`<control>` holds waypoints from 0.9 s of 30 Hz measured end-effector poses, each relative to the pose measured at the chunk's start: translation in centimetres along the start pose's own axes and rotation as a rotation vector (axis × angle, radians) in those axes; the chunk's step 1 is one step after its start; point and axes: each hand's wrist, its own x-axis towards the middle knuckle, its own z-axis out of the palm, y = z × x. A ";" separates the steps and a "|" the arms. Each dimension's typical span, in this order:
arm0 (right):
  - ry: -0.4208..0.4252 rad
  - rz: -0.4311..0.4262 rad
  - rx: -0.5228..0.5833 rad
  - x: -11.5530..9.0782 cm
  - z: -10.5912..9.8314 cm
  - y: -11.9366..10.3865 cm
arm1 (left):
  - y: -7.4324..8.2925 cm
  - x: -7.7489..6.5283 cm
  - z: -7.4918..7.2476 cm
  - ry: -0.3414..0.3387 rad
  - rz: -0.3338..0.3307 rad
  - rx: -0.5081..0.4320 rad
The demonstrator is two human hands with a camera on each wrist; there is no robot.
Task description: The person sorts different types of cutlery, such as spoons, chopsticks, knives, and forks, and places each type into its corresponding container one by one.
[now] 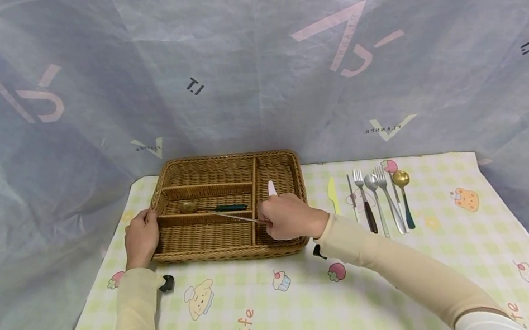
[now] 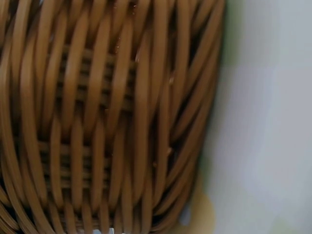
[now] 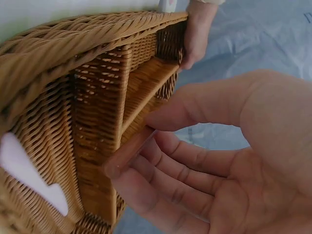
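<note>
A brown wicker basket (image 1: 226, 255) with wooden dividers sits on the table. My left hand (image 1: 142, 238) grips its left rim; in the left wrist view the woven wall (image 2: 97, 97) fills most of the frame. Over the right-hand divider, my right hand (image 1: 288, 216) pinches a slim silver utensil (image 1: 238, 217) by its brown handle (image 3: 129, 153), between thumb and fingers. The silver end points left over the middle divider; its kind cannot be told. A gold spoon (image 1: 189, 206) with a green handle lies in the middle compartment. In the right compartment lies a pale plastic knife (image 3: 34, 170).
Right of the basket lie a yellow knife (image 1: 332, 195), a brown-handled fork (image 1: 364, 199), a silver spoon (image 1: 373, 189), a silver fork (image 1: 386, 193) and a green-handled gold spoon (image 1: 401, 179). A grey-blue cloth (image 1: 232, 79) hangs behind the checked tablecloth (image 1: 287, 325).
</note>
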 end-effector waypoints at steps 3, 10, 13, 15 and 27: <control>-0.023 -0.018 -0.014 1.0 0.3 -0.6 | 0.0 0.0 0.0 -0.003 -0.003 -0.001; -0.040 -0.044 -0.026 3.0 0.9 -2.0 | 0.1 0.0 -0.1 -0.016 -0.009 0.004; -0.053 -0.044 -0.047 3.7 1.1 -2.7 | 0.2 0.0 -0.1 -0.017 -0.008 0.000; -0.073 -0.043 -0.058 4.3 1.3 -3.0 | 0.1 0.0 -0.2 -0.017 -0.010 0.000; -0.159 -0.010 -0.147 7.4 3.3 -4.5 | 0.0 0.1 -0.2 -0.025 -0.004 0.002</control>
